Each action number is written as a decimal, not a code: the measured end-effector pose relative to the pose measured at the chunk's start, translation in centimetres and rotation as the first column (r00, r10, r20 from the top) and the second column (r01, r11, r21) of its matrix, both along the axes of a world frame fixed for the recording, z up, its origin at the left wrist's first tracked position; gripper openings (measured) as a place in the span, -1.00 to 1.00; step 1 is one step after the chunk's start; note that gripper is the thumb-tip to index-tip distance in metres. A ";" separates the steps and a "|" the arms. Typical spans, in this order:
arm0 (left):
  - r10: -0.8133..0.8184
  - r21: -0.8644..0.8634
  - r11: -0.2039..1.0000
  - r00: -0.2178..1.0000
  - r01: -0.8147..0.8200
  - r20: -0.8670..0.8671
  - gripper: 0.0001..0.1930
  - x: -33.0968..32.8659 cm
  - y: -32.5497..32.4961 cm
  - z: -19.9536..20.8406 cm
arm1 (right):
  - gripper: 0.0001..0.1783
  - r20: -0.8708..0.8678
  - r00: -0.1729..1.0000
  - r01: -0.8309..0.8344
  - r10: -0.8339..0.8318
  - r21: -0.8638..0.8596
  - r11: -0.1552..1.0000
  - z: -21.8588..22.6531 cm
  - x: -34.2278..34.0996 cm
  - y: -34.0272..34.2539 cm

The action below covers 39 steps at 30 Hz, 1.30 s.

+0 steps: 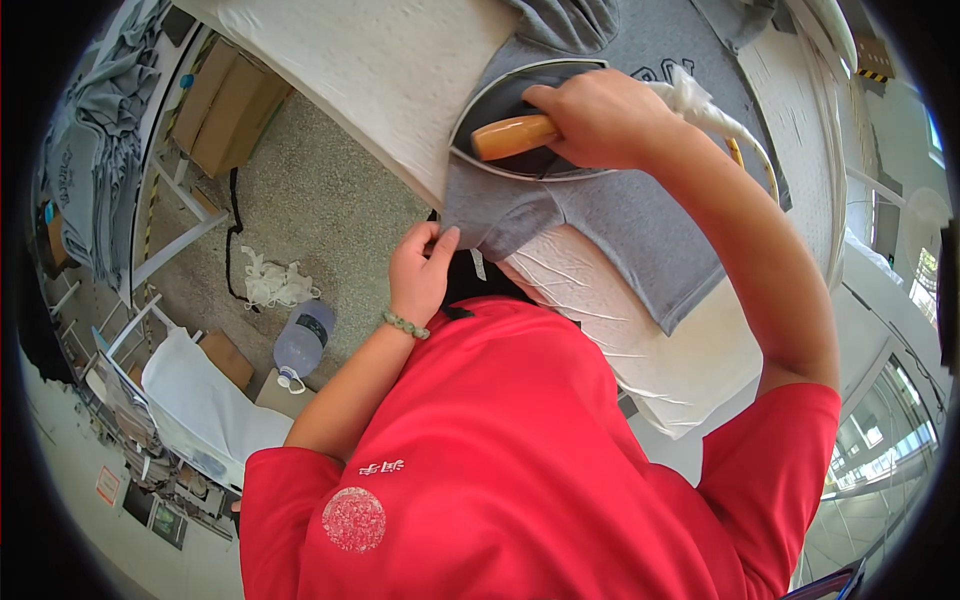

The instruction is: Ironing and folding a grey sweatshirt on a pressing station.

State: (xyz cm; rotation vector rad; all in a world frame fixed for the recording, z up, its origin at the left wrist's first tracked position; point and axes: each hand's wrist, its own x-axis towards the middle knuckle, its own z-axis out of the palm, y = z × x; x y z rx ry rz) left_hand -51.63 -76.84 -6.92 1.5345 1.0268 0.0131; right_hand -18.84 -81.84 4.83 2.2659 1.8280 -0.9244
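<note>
Fingers (425,245) of my left hand (418,275) pinch the shirt (620,215) hem taut; right hand (600,120) grips the iron (520,120) handle, pressing flat.

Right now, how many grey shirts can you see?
2. One grey shirt lies on the white ironing board under the iron, and a heap of grey cloth, maybe more shirts, hangs at far left. Others could be hidden.

Glossy wooden iron handle (512,136), matt grey cloth shirt (640,225), rough white pad (380,70).
</note>
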 end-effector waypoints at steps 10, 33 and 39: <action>0.121 -0.038 0.992 0.991 -0.119 0.053 -0.68 -1.4 -2.6 -1.7 | -0.72 -0.028 0.958 0.286 -0.285 0.044 0.957 -2.3 -3.9 2.0; 0.172 -0.177 0.971 0.984 -0.161 0.054 -0.60 -6.0 -4.1 -2.1 | -0.66 -0.070 0.980 0.184 -0.186 -0.025 0.983 -2.0 -4.5 -0.8; 0.082 0.264 0.958 0.989 -0.114 0.126 -0.67 -2.6 3.7 -0.3 | -0.58 -0.042 0.787 0.605 -0.616 -0.141 0.783 -0.7 -3.6 -6.5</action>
